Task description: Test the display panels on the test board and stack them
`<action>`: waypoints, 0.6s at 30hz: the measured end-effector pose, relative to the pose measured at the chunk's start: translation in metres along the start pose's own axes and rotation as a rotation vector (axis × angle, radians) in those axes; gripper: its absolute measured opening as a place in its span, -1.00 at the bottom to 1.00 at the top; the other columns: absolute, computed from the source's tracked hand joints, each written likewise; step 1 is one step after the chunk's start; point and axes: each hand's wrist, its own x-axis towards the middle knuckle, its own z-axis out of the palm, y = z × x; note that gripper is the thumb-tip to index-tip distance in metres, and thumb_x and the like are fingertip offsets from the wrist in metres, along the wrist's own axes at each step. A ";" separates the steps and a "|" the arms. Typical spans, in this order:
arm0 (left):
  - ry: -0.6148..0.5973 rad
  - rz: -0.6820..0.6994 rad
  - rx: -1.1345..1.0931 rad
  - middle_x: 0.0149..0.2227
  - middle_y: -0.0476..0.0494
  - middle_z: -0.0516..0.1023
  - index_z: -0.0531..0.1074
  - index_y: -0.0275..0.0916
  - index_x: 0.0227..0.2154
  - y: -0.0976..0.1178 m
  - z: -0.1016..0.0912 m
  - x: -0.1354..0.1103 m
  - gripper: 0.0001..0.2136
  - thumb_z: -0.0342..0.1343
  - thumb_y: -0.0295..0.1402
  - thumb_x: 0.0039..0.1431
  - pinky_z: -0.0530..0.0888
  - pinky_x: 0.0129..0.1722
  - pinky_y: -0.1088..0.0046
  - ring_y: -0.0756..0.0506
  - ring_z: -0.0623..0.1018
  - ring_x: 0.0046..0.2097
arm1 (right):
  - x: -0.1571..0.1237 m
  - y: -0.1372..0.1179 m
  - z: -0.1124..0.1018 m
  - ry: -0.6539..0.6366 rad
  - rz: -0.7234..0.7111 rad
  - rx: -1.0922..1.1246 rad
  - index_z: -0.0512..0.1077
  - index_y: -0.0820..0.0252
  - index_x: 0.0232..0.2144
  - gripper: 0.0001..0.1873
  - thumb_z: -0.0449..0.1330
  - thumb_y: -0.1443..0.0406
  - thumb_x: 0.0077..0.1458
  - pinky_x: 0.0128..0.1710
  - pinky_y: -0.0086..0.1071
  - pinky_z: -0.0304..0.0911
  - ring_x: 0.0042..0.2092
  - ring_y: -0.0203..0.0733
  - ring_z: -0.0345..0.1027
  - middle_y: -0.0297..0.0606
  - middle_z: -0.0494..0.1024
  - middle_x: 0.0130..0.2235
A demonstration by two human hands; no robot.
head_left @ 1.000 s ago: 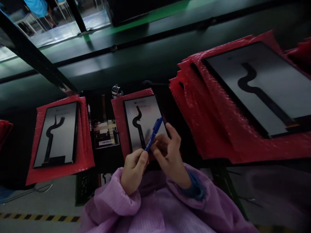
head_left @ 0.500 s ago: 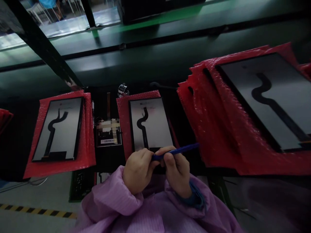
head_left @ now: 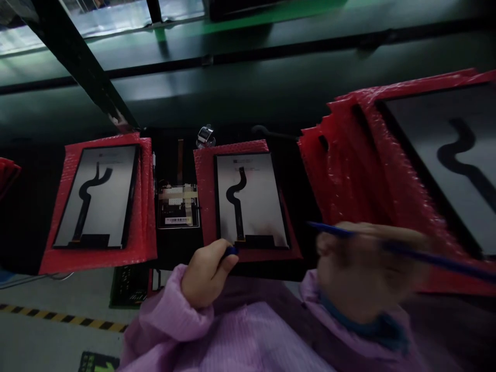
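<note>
My left hand (head_left: 205, 271) is closed in a loose fist on a small blue pen cap (head_left: 231, 251), at the near edge of the middle screen panel (head_left: 251, 204). That panel lies on a red bubble-wrap sheet (head_left: 204, 196). My right hand (head_left: 364, 268) is smeared by motion to the right, in front of the tall red stack (head_left: 349, 170). A long blue pen (head_left: 434, 257) runs across it. Both arms wear pink sleeves.
Another screen panel on red bubble wrap (head_left: 98, 199) lies at the left. A small black board with taped label (head_left: 178, 206) sits between the two panels. A metal clip (head_left: 205, 136) stands behind them. Dark conveyor rails (head_left: 248, 51) run across the back. Floor with hazard tape (head_left: 58, 318) shows below left.
The pen came apart: my right hand swung right with the pen body, while my left hand stayed near the middle panel with the cap. The view shifted slightly.
</note>
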 end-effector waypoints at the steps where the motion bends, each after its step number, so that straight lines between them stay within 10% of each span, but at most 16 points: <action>1: 0.032 0.063 0.080 -0.45 -0.04 0.47 0.31 -0.20 -0.38 -0.006 0.006 0.003 -0.51 -0.30 0.00 0.51 0.32 -0.43 0.43 -0.04 0.44 -0.46 | -0.002 0.005 0.003 -0.011 -0.003 -0.004 0.27 0.07 -0.36 -0.67 0.33 0.08 0.12 -0.53 -0.41 0.20 -0.54 -0.34 0.23 -0.46 0.34 -0.48; 7: 0.101 0.356 0.404 -0.45 -0.08 0.50 0.36 -0.22 -0.36 -0.024 0.032 0.014 -0.57 -0.29 -0.18 0.55 0.32 -0.45 0.41 -0.07 0.49 -0.46 | -0.018 0.023 0.024 -0.320 0.258 -0.054 0.38 0.15 -0.34 -0.85 0.28 0.23 0.11 -0.47 -0.48 0.33 -0.46 -0.33 0.41 -0.41 0.50 -0.46; 18: 0.107 0.351 0.358 -0.45 -0.07 0.52 0.36 -0.22 -0.34 -0.023 0.026 0.014 -0.61 -0.24 -0.18 0.54 0.37 -0.43 0.44 -0.06 0.53 -0.45 | -0.016 0.017 0.031 -0.390 0.136 -0.299 0.26 0.16 -0.66 -0.60 0.21 0.17 0.14 -0.58 -0.51 0.11 -0.61 -0.42 0.18 -0.43 0.35 -0.67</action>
